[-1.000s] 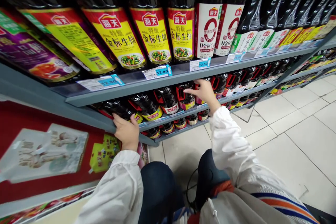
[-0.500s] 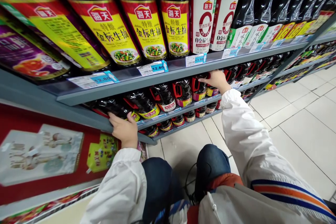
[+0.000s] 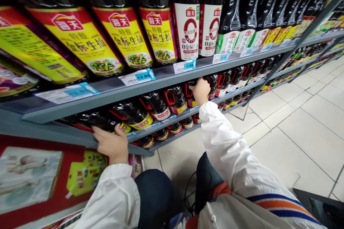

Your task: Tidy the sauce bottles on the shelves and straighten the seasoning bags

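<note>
On the low shelf under the top row, my left hand (image 3: pixel 112 146) is at the front of a dark sauce bottle (image 3: pixel 98 121) at the left end. Its thumb and fingers are spread, with the fingertips against the bottle. Farther right, my right hand (image 3: pixel 201 91) is around a dark sauce bottle with a red handle (image 3: pixel 189 94). The thumb lies across the bottle's front, while the other fingers are partly hidden beneath the upper shelf edge. Between the hands stand several similar bottles, among them a yellow-labelled sauce bottle (image 3: pixel 142 121) and a white-labelled sauce bottle (image 3: pixel 162 114).
Above, a shelf edge (image 3: pixel 107 98) with price tags (image 3: pixel 137 77) carries soy sauce bottles (image 3: pixel 122 41). A lower shelf (image 3: pixel 172 134) holds more bottles. A red panel (image 3: pixel 60 179) stands at left, tiled floor (image 3: pixel 301 121) at right. My bent knees are below.
My view has shifted to the right, so the shelves and both hands appear farther left. The hands stay at the same bottles, which have not visibly moved on the shelf.
</note>
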